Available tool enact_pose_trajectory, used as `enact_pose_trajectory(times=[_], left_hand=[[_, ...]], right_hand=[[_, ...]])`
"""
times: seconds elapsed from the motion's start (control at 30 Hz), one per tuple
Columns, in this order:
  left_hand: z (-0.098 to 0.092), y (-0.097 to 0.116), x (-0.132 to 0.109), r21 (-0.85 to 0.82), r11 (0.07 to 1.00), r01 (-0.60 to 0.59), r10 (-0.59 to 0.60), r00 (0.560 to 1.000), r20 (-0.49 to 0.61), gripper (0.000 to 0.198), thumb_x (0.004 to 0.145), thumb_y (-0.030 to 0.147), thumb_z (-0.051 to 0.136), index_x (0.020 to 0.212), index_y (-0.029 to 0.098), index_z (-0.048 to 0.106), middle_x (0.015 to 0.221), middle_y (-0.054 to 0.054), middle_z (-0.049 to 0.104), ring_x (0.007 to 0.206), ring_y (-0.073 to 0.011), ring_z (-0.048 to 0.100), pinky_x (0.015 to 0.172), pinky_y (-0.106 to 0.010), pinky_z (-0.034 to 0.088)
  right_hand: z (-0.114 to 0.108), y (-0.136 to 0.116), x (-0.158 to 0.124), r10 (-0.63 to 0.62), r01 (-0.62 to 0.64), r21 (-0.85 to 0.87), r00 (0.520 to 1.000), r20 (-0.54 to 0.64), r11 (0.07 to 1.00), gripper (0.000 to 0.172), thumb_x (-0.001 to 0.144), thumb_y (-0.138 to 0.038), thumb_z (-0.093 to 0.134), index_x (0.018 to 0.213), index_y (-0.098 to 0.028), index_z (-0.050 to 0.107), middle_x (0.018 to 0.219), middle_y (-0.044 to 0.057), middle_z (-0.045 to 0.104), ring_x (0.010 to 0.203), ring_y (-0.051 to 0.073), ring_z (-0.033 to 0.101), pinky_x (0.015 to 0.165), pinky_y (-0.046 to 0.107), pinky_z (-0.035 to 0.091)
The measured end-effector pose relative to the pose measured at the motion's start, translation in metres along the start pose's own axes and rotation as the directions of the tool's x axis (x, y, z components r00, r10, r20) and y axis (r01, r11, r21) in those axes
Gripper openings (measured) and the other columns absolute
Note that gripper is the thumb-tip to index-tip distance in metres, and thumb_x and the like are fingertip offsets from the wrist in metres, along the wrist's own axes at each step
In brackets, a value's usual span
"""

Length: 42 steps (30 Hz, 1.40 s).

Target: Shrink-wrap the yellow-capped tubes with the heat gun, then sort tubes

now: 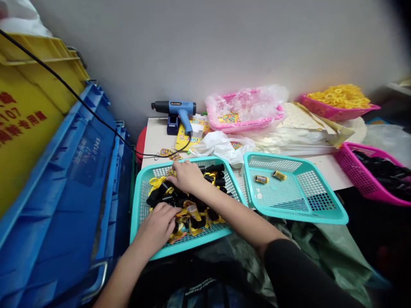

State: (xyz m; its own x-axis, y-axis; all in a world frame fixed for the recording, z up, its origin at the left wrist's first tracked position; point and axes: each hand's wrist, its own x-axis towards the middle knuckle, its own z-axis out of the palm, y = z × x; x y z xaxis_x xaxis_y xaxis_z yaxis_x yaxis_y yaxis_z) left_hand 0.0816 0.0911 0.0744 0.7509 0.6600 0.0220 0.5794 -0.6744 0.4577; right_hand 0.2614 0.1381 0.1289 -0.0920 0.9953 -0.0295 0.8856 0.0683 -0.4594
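Note:
Both hands are inside the left turquoise basket [138,192], which holds a jumble of small black cylindrical parts [168,199] and yellow printed wrappers [194,224]. My right hand [188,176] reaches across to the far side, its thumb and fingers closing around a small yellow printed piece [171,173] that is mostly covered. At the near left, my left hand [160,224] rests with fingers stretched over the parts; its fingertips are partly hidden among them. Beside the right hand lies a yellow ring-shaped piece [156,182].
A second turquoise basket [321,182] holds two small wrapped cylinders [261,179]. Behind are a blue heat gun [180,109] with a black cord, and a pink basket [244,125] lined with plastic. Blue crates [64,184] stand left; a magenta basket [355,171] sits right.

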Motion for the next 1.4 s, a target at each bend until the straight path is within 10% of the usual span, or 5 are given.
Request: enact_pose_trajectory(times=[0.2, 0.7, 0.9, 1.03, 1.4], left_hand=[[0.004, -0.005, 0.007, -0.063, 0.997, 0.042, -0.043, 0.999, -0.019, 0.027, 0.089, 0.019, 0.046, 0.110, 0.020, 0.062, 0.098, -0.009, 0.065, 0.099, -0.0251, 0.059, 0.086, -0.042, 0.049], [-0.029, -0.032, 0.022, -0.372, 0.914, 0.159, -0.221, 0.967, -0.128, 0.048, 0.092, 0.050, 0.040, 0.127, 0.019, 0.050, 0.124, -0.010, 0.062, 0.108, -0.0239, 0.061, 0.092, -0.038, 0.050], [-0.019, -0.015, 0.011, -0.298, 0.944, 0.141, -0.146, 0.989, 0.008, 0.033, 0.088, 0.044, 0.050, 0.108, 0.024, 0.067, 0.100, -0.004, 0.071, 0.095, -0.0221, 0.065, 0.086, -0.036, 0.053], [0.001, -0.003, -0.002, -0.197, 0.973, 0.124, -0.125, 0.992, 0.006, 0.033, 0.088, 0.035, 0.048, 0.110, 0.023, 0.069, 0.106, -0.009, 0.067, 0.102, -0.0263, 0.060, 0.091, -0.045, 0.050], [-0.018, -0.027, -0.047, 0.086, 0.989, 0.124, -0.076, 0.900, -0.430, 0.023, 0.095, 0.027, 0.045, 0.111, 0.026, 0.061, 0.117, -0.008, 0.059, 0.110, -0.0262, 0.056, 0.097, -0.045, 0.043]], right_hand=[[0.011, 0.012, 0.031, 0.033, -0.048, 0.327, 0.998, 0.051, 0.944, 0.037, 0.088, -0.021, 0.060, 0.123, -0.014, 0.050, 0.099, 0.009, 0.068, 0.098, 0.021, 0.063, 0.088, 0.035, 0.048], [-0.002, 0.063, -0.111, 0.336, -0.173, 0.728, 0.938, -0.083, 0.664, 0.041, 0.094, -0.046, 0.038, 0.118, -0.018, 0.056, 0.112, 0.011, 0.065, 0.096, 0.019, 0.063, 0.082, 0.034, 0.053], [0.015, 0.034, -0.118, 0.154, -0.145, 0.312, 0.988, -0.004, 0.939, 0.035, 0.090, -0.039, 0.056, 0.118, -0.020, 0.065, 0.119, 0.009, 0.063, 0.115, 0.026, 0.051, 0.103, 0.047, 0.039], [0.037, 0.017, -0.121, 0.169, -0.170, 0.012, 0.983, 0.074, 0.985, 0.050, 0.093, -0.039, 0.051, 0.137, -0.015, 0.050, 0.152, 0.017, 0.031, 0.140, 0.036, 0.025, 0.111, 0.059, 0.024], [0.034, 0.004, -0.149, -0.235, 0.138, 0.367, 0.944, 0.234, 0.920, 0.039, 0.099, -0.038, 0.040, 0.136, -0.029, 0.048, 0.148, 0.000, 0.043, 0.139, 0.014, 0.035, 0.120, 0.043, 0.011]])
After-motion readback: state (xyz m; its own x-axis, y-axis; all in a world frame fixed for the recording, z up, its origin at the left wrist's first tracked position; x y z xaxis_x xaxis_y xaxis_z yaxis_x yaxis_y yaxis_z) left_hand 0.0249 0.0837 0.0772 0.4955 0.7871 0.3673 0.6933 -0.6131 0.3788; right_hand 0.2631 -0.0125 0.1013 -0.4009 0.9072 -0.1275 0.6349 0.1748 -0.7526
